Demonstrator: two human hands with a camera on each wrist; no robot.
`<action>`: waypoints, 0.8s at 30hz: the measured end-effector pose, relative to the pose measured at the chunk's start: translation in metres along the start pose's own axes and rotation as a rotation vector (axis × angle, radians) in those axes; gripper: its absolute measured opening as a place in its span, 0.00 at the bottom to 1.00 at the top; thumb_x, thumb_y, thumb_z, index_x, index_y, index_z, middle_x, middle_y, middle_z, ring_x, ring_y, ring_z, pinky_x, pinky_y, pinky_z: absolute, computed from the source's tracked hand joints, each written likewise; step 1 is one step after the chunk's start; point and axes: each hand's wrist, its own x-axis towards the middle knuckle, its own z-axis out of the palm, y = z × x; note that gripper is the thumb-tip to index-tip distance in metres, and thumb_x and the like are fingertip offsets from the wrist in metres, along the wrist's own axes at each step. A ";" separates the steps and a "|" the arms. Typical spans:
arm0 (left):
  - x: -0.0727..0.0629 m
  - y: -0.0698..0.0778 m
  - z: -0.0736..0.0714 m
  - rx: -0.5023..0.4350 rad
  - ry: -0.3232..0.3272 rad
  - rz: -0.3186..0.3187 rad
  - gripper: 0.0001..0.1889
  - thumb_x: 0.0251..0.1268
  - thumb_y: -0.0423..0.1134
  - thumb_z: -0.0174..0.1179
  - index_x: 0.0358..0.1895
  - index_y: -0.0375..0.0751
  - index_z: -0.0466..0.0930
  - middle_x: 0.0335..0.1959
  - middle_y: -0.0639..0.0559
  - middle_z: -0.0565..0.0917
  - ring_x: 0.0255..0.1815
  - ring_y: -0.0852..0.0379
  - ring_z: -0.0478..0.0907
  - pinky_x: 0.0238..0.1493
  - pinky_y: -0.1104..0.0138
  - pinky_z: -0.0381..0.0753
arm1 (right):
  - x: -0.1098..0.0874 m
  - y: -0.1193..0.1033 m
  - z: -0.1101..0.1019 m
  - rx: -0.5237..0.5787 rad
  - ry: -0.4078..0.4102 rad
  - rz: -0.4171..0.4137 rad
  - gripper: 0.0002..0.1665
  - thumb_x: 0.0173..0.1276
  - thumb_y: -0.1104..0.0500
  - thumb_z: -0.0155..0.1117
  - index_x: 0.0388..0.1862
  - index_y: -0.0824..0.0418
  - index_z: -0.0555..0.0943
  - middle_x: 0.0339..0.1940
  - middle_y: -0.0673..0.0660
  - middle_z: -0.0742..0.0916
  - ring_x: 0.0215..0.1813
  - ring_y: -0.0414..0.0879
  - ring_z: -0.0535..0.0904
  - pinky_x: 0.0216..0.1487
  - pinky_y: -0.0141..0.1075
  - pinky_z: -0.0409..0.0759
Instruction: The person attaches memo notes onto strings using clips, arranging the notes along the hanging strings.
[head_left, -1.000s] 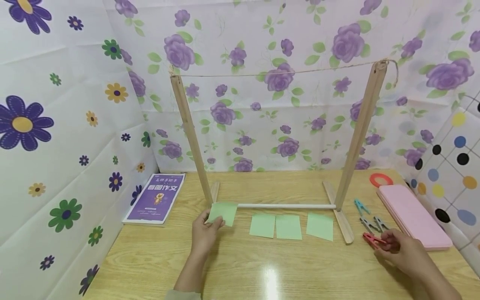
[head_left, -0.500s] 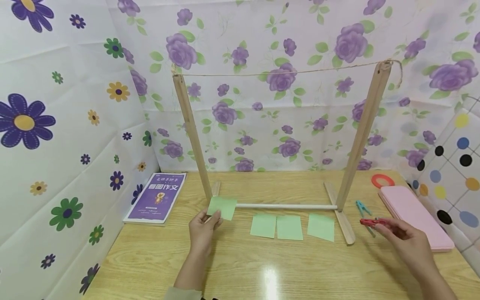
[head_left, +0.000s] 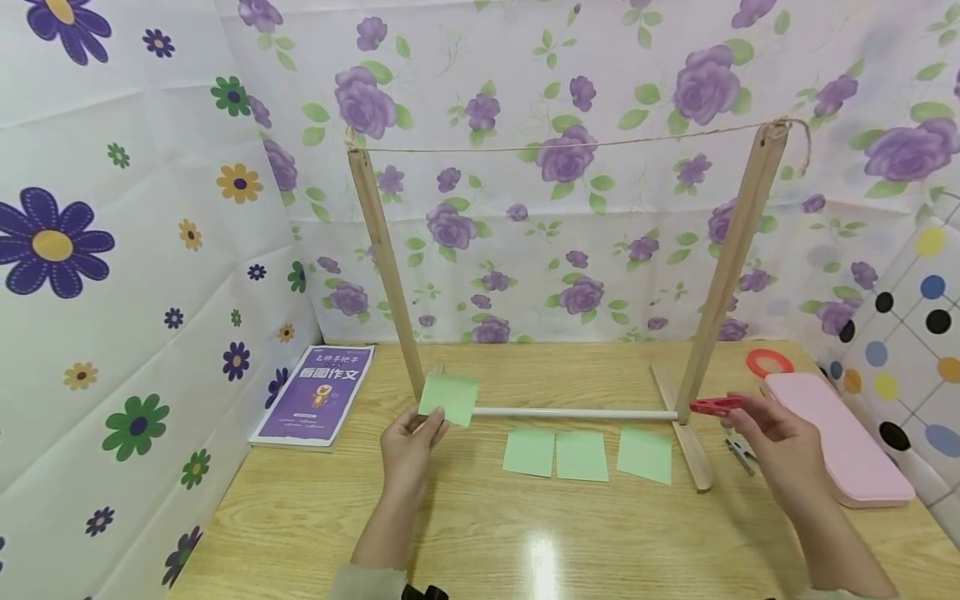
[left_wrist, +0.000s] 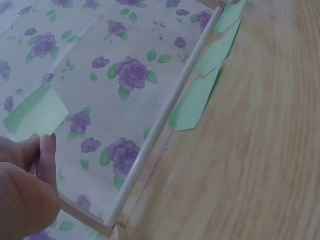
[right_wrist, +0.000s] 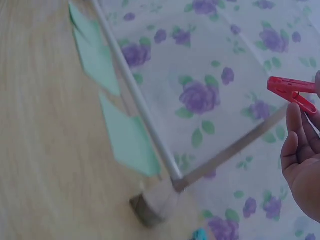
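Clock positions per head view. Green note [head_left: 452, 398]: off the counter [head_left: 480, 533], 9 o'clock of the white rod [head_left: 573, 413], lower edge pinched by left hand [head_left: 412, 442]. Red clip [head_left: 713, 406]: 3 o'clock of rod, just beside right wooden post [head_left: 731, 258], pinched in right hand [head_left: 780, 442]. Three more green notes [head_left: 582, 457] lie in a row, 6 o'clock of rod. String [head_left: 480, 151] spans post tops at 12. Purple book [head_left: 315, 396]: 9 o'clock of held note. Pink case [head_left: 836, 437]: past right hand at 3. Red ring [head_left: 769, 363]: 2 o'clock of clip.
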 end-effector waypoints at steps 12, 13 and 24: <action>0.008 0.020 0.012 -0.058 0.022 0.014 0.15 0.74 0.31 0.60 0.58 0.26 0.77 0.46 0.42 0.76 0.44 0.58 0.84 0.58 0.68 0.83 | 0.029 -0.043 0.043 0.259 -0.017 -0.142 0.12 0.76 0.69 0.57 0.51 0.74 0.83 0.26 0.50 0.88 0.33 0.38 0.84 0.50 0.23 0.82; 0.009 0.022 0.013 -0.059 0.025 0.018 0.15 0.73 0.32 0.61 0.57 0.26 0.78 0.44 0.43 0.77 0.43 0.58 0.84 0.57 0.68 0.84 | 0.032 -0.047 0.045 0.213 -0.025 -0.152 0.12 0.77 0.68 0.57 0.52 0.73 0.84 0.26 0.49 0.88 0.33 0.38 0.84 0.51 0.22 0.81; 0.017 0.054 0.027 -0.182 0.033 0.100 0.15 0.66 0.37 0.69 0.48 0.31 0.77 0.39 0.47 0.80 0.38 0.58 0.85 0.57 0.65 0.85 | 0.064 -0.102 0.078 0.151 -0.131 -0.366 0.05 0.72 0.75 0.61 0.41 0.78 0.83 0.30 0.50 0.89 0.32 0.39 0.84 0.43 0.23 0.84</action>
